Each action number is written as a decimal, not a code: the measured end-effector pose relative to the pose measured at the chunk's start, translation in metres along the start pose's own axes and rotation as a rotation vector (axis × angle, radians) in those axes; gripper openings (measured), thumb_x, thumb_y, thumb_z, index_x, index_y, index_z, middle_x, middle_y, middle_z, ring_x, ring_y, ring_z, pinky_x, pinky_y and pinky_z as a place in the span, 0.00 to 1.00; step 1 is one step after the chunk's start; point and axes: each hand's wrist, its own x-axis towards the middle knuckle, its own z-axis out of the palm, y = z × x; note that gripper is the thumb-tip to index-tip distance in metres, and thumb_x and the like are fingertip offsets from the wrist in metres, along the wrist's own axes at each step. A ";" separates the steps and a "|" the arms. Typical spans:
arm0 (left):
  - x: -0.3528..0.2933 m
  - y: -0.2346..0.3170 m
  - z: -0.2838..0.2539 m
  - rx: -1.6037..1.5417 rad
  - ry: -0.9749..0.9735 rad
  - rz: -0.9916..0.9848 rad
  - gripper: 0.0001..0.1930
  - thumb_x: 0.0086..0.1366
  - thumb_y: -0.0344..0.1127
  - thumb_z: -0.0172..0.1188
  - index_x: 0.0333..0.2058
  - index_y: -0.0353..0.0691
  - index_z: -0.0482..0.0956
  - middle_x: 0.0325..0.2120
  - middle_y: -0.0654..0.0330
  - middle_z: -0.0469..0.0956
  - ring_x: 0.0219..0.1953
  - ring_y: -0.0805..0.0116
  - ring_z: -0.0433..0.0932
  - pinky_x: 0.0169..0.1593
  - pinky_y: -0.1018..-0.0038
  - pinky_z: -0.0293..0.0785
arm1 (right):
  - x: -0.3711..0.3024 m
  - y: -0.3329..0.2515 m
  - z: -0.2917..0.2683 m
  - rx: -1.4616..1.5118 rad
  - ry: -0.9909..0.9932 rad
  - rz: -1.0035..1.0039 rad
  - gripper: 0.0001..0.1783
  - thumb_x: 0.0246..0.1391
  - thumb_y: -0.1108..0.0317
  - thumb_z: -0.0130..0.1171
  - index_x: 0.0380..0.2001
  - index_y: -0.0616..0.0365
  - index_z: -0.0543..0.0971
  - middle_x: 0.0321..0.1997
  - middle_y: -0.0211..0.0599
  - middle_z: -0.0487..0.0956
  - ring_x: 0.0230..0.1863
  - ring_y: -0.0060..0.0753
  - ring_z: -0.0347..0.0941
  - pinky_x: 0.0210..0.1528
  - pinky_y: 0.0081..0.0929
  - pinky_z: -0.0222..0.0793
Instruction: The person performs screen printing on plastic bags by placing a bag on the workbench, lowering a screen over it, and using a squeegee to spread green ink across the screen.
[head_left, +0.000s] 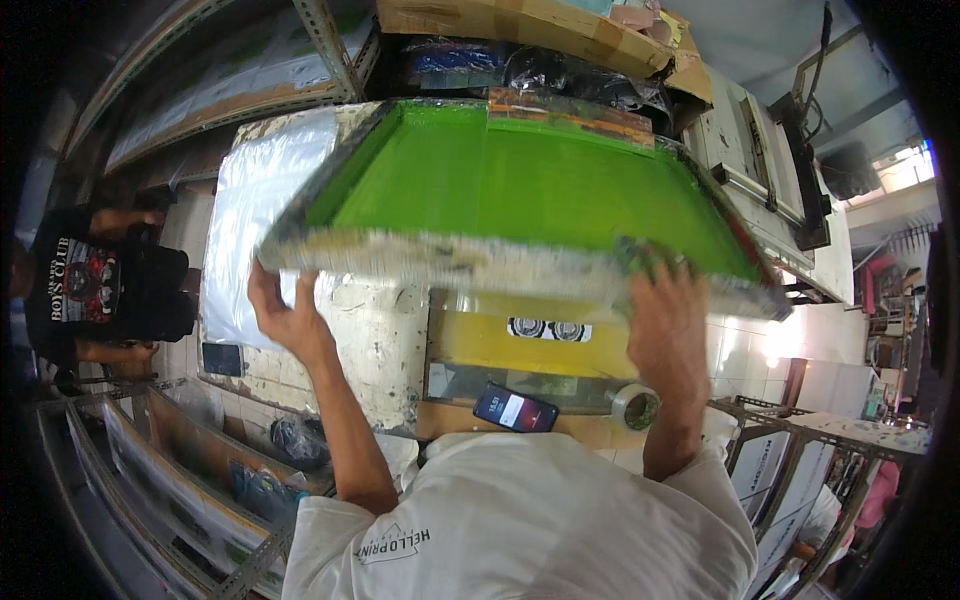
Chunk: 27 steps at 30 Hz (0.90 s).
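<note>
A screen printing frame [450,185] with green mesh and a paint-crusted rim is raised at its near edge, tilted over the table. My left hand [290,310] grips its near left corner, thumb and fingers at the rim. My right hand [668,305], slightly blurred, is closed over the near rim towards the right; a dark green patch shows by its fingertips, too smeared to name. Below the frame lies a yellow sheet [480,340] with a white label [550,329] bearing two round black designs. A stained wooden bar [570,115] crosses the frame's far side.
A phone [514,408] and a tape roll [635,407] lie at the table's near edge. Clear plastic sheeting [265,200] covers the table's left. Metal shelves [180,470] stand near left. Another person [110,280] is at the left. A cardboard box [530,30] sits behind.
</note>
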 end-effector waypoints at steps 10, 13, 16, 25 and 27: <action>-0.111 -0.124 0.035 0.641 -0.341 0.078 0.33 0.52 0.37 0.71 0.55 0.31 0.70 0.49 0.46 0.73 0.50 0.46 0.70 0.53 0.58 0.67 | 0.045 0.025 -0.034 0.097 0.348 -0.013 0.27 0.47 0.76 0.55 0.55 0.62 0.71 0.60 0.53 0.68 0.65 0.60 0.57 0.66 0.68 0.41; -0.148 -0.108 0.046 0.760 -0.469 0.104 0.24 0.49 0.36 0.71 0.44 0.31 0.77 0.47 0.45 0.73 0.48 0.43 0.70 0.52 0.55 0.67 | 0.049 0.033 -0.031 0.101 0.369 -0.021 0.28 0.47 0.76 0.55 0.56 0.61 0.71 0.60 0.51 0.69 0.64 0.58 0.59 0.66 0.66 0.42; -0.160 -0.108 0.053 0.672 -0.465 0.098 0.17 0.50 0.33 0.70 0.37 0.30 0.80 0.42 0.47 0.75 0.44 0.48 0.72 0.49 0.57 0.70 | 0.052 0.038 -0.032 0.097 0.372 -0.016 0.28 0.47 0.76 0.56 0.56 0.60 0.71 0.60 0.49 0.69 0.64 0.57 0.59 0.66 0.63 0.43; -0.142 -0.085 0.087 -0.022 -0.218 -0.345 0.05 0.61 0.27 0.62 0.33 0.31 0.79 0.23 0.63 0.77 0.23 0.78 0.72 0.26 0.79 0.70 | 0.060 0.044 -0.043 0.159 0.367 -0.058 0.29 0.47 0.76 0.56 0.57 0.62 0.70 0.59 0.54 0.70 0.63 0.59 0.60 0.68 0.58 0.42; -0.127 -0.083 0.085 -0.016 -0.179 -0.279 0.04 0.62 0.27 0.62 0.33 0.33 0.79 0.24 0.64 0.77 0.23 0.79 0.73 0.25 0.80 0.68 | 0.061 0.039 -0.045 0.141 0.454 -0.103 0.26 0.46 0.75 0.58 0.53 0.63 0.71 0.56 0.51 0.72 0.60 0.58 0.63 0.64 0.57 0.48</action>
